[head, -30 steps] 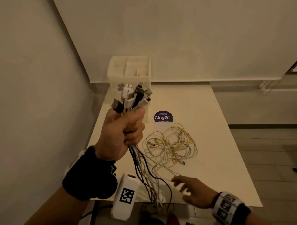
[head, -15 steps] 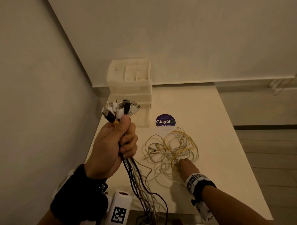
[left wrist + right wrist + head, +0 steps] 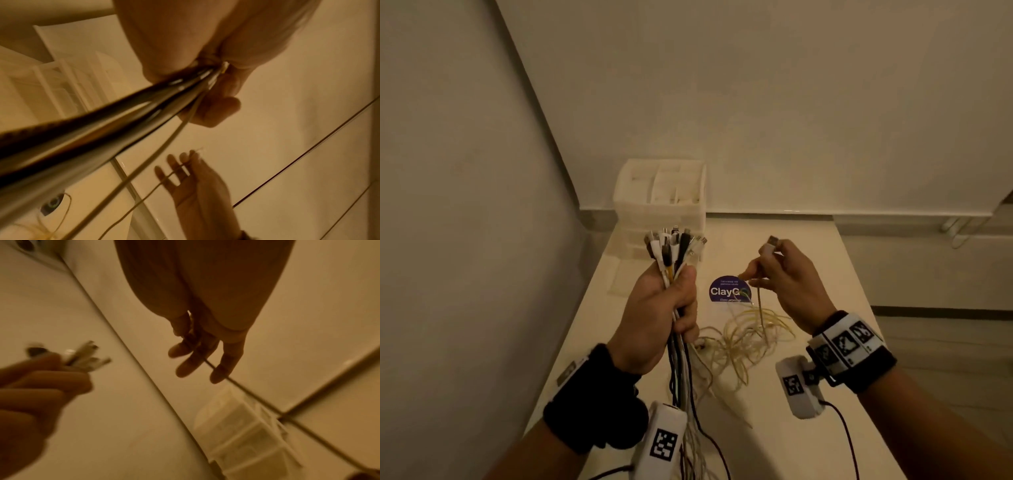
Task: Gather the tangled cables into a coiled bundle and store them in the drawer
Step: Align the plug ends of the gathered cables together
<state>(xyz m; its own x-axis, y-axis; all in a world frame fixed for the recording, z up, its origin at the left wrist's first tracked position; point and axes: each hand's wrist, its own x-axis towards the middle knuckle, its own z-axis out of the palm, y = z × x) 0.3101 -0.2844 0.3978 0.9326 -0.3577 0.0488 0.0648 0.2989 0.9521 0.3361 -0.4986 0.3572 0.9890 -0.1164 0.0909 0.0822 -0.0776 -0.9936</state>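
Tabletop (image 3: pixel 808 274): loose yellowish cable tangle (image 3: pixel 750 335)

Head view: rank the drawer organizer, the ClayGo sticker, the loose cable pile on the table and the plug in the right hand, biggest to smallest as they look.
1. Drawer organizer and loose cable pile: similar spread, too close to rank.
2. ClayGo sticker.
3. Plug pinched by the right hand, smallest.

The drawer unit (image 3: pixel 659 205) stands at the table's (image 3: pixel 808 274) far left corner against the wall. A round sticker (image 3: pixel 724 289) lies before it to the right, and the loose cable tangle (image 3: pixel 750 337) lies nearer on the tabletop, between the raised left hand (image 3: pixel 661 315) and right hand (image 3: pixel 791 287).
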